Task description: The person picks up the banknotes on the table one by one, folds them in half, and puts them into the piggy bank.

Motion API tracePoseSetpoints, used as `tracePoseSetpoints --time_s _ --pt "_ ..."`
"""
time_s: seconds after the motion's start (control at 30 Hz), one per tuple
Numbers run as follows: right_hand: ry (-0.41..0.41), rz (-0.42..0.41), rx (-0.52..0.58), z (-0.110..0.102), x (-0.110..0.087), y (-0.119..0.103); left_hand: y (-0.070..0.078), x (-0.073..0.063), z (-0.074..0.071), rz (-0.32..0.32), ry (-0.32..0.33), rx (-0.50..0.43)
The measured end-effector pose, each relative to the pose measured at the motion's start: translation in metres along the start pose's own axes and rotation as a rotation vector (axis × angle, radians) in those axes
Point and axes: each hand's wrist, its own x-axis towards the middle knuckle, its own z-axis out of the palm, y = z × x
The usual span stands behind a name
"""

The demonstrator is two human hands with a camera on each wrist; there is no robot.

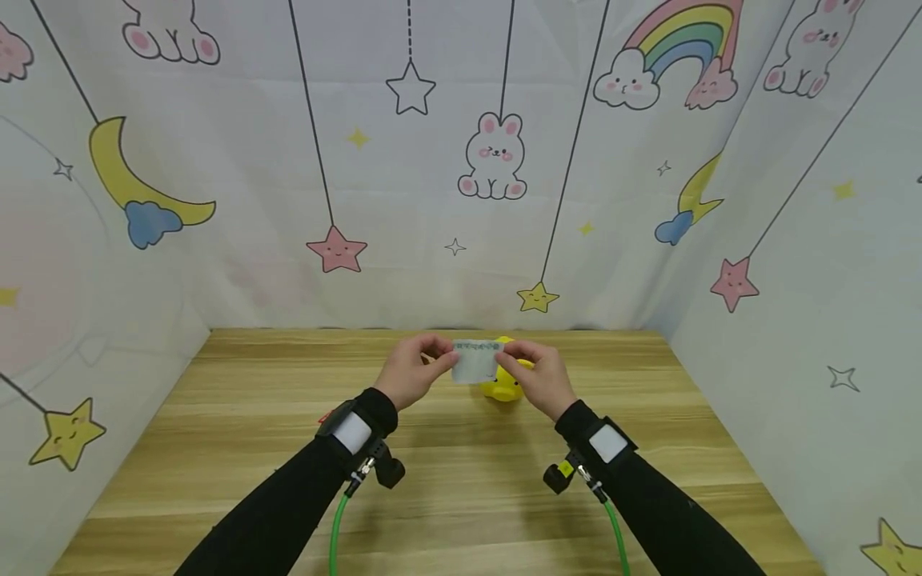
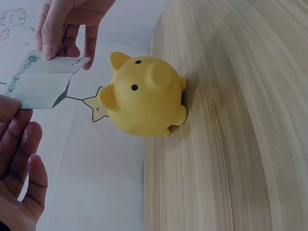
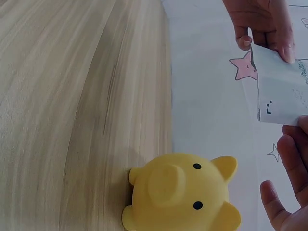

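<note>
Both hands hold up a folded pale-green banknote [image 1: 474, 365] above the wooden table. My left hand [image 1: 416, 371] pinches its left edge between thumb and fingers. The opposite edge is pinched by my right hand [image 1: 539, 379]. Green print runs along one edge of the note, and small dark marks show near a corner [image 3: 276, 94]. A yellow piggy bank [image 2: 147, 94] stands upright on the table just behind the note, its snout toward me; in the head view the note and right hand partly cover it. Neither hand touches the piggy bank.
The wooden table [image 1: 461, 488] reaches back to a white cloth backdrop [image 1: 410, 184] with printed stars, moons and rabbits, which also encloses both sides. Green cables [image 1: 335, 528] run from the wrist cameras. A small red thing [image 1: 326, 417] peeks out beside the left wrist, mostly hidden.
</note>
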Motion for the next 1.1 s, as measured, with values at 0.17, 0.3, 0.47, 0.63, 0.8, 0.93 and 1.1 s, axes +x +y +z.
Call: tracePoseSetpoints --time_s 0.17,0.3,0.47,0.63,0.8,0.93,1.1 --pt "-0.009 -0.055 -0.062 0.000 0.003 0.001 0.002 0.000 -0.001 0.034 0.028 0.038" --pt "-0.023 -0.067 -0.036 -0.002 0.005 -0.002 0.001 0.001 -0.001 0.040 0.050 0.045" --pt "-0.058 -0.079 -0.003 -0.003 0.004 -0.008 -0.006 0.003 0.000 0.025 0.054 0.035" --pt "-0.089 -0.092 -0.003 -0.005 0.003 -0.013 -0.010 0.002 0.001 0.009 0.022 0.060" --pt "-0.060 -0.097 -0.032 -0.008 0.004 -0.012 -0.007 0.000 0.001 0.028 0.001 0.087" --pt "-0.046 -0.087 -0.039 -0.009 0.004 -0.012 -0.006 -0.001 0.001 0.049 -0.009 0.090" --pt "-0.068 -0.086 -0.021 -0.011 0.004 -0.014 -0.009 -0.003 -0.001 0.058 -0.026 0.063"
